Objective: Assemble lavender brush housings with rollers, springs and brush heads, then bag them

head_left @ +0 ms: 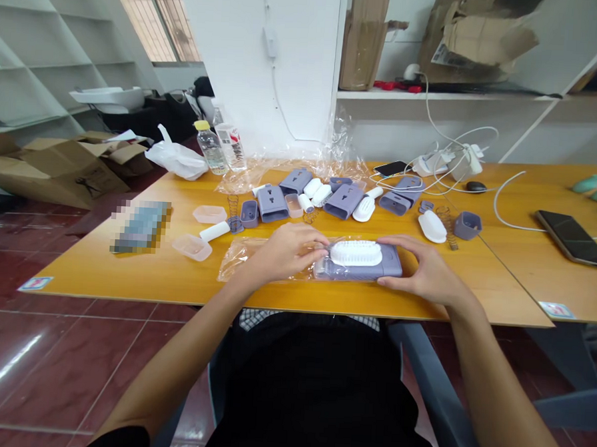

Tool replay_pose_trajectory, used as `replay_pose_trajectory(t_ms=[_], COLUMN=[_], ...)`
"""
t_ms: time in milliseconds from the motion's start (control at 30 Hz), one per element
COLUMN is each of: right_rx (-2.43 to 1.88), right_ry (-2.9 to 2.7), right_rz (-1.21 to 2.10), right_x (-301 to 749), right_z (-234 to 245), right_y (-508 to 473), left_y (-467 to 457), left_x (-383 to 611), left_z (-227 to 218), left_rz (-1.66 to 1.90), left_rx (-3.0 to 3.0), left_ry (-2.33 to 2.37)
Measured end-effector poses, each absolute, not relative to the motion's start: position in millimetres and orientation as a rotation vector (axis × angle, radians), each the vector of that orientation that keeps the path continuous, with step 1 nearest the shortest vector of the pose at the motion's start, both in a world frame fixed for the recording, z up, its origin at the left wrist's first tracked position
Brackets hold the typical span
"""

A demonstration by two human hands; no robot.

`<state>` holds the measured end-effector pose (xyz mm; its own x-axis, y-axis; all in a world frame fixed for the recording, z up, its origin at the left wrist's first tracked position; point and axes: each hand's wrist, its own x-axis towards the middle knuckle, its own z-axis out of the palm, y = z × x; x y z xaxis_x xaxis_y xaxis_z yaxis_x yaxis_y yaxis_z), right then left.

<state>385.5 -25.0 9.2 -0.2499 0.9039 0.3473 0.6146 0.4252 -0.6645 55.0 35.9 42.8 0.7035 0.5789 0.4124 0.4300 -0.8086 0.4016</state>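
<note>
A grey-purple plastic case lies at the table's front edge with a white bristle brush head on top. Its left part is inside a clear plastic bag that spreads to the left. My left hand pinches the bag's film beside the brush head's left end. Around the case's right end, my right hand has its thumb at the near side and its fingers at the far side. Behind my hands lie several more purple cases, white brush heads and metal springs.
Clear trays and a white roller lie to the left, near a pixelated object. Bottles and a white bag stand at the back left. Cables and a dark phone are on the right.
</note>
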Motion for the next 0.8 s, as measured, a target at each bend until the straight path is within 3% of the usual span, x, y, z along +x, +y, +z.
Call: replay_pose_trajectory(t_ms=[200, 800], right_rx=[-1.264, -1.155], right_ry=[-2.031, -1.983], right_rz=[0.409, 0.333], right_x=[364.7, 312.2], right_z=[9.2, -1.2], right_y=[-25.0, -24.4], left_y=[32.8, 34.4], left_x=[54.6, 48.1], left_z=[44.2, 48.8], left_rz=[0.524, 0.505], left_rx=[2.622, 2.625], left_ry=[0.863, 0.816])
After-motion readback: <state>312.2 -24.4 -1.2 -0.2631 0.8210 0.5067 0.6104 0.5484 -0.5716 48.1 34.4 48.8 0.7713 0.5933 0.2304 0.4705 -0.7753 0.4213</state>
